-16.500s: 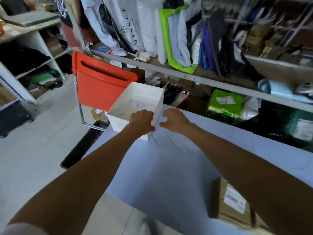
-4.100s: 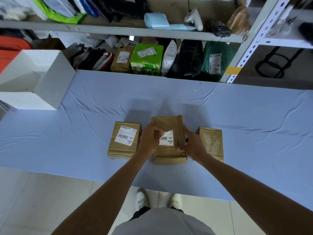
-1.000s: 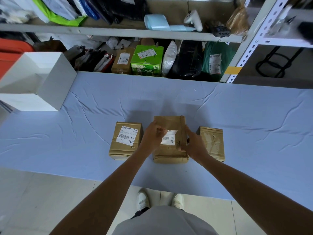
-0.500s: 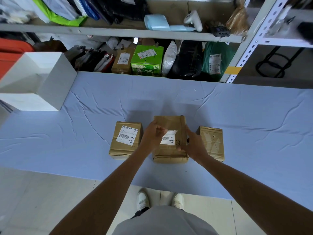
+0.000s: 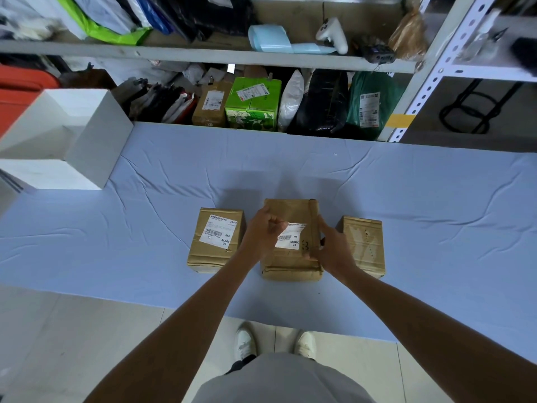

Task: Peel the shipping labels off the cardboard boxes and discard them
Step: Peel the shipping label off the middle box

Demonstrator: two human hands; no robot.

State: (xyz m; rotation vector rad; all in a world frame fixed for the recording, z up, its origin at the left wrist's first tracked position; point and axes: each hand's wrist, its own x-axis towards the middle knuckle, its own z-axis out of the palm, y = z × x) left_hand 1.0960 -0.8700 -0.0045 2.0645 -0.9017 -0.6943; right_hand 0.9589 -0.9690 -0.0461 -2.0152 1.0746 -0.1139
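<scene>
Three cardboard boxes stand in a row on the blue-covered table (image 5: 421,193). The middle box (image 5: 293,263) carries a white shipping label (image 5: 290,238). My left hand (image 5: 264,231) pinches the label's left edge, which is partly lifted off the box top. My right hand (image 5: 331,247) grips the right side of the middle box. The left box (image 5: 215,242) has a whole label (image 5: 219,233) on top. The right box (image 5: 363,245) shows no label on its top.
An open white box (image 5: 87,146) stands at the table's far left. Behind the table, metal shelving (image 5: 418,71) holds parcels, bags and a green carton (image 5: 252,103). An orange chair (image 5: 17,91) sits at the left edge. My feet stand at the table's near edge.
Over the last second my left hand has drawn the label's left edge slightly further off the middle box. My right hand stays on the box's side.
</scene>
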